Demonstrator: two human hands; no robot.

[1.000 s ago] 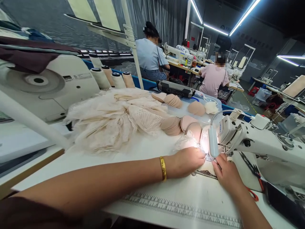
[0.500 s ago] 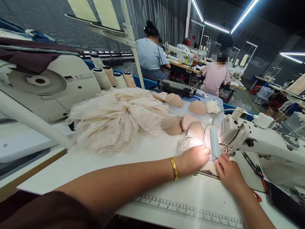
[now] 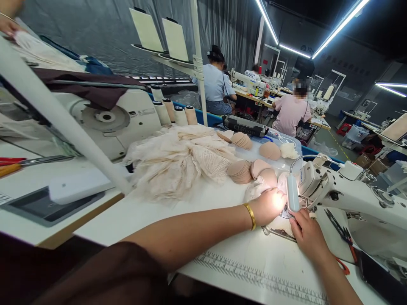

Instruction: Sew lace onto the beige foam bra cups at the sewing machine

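Note:
My left hand (image 3: 270, 206) is closed on a piece of white lace fabric (image 3: 254, 189), under the bright light beside the sewing machine's needle area. A gold bracelet circles that wrist. My right hand (image 3: 308, 232) is on the other side, its thumb and fingers gripping the near edge of the work by the presser foot. The fingertips are partly hidden behind the grey lamp head (image 3: 292, 194). The white sewing machine (image 3: 338, 182) stands just beyond my right hand. Beige round pads (image 3: 240, 171) lie stacked behind my left hand, and a large heap of cream lace (image 3: 181, 163) spreads to their left.
Black-bladed scissors (image 3: 338, 226) and a dark phone (image 3: 378, 275) lie right of my right hand. A printed ruler (image 3: 254, 277) runs along the front edge. Thread cones (image 3: 179, 115) stand behind the lace. Two co-workers sit ahead; another person's hand (image 3: 9, 25) holds white fabric at upper left.
The view has swung left, so the scene sits farther right and more of the neighbouring table shows. Another person's hand has come into view. Both my hands stay at the machine.

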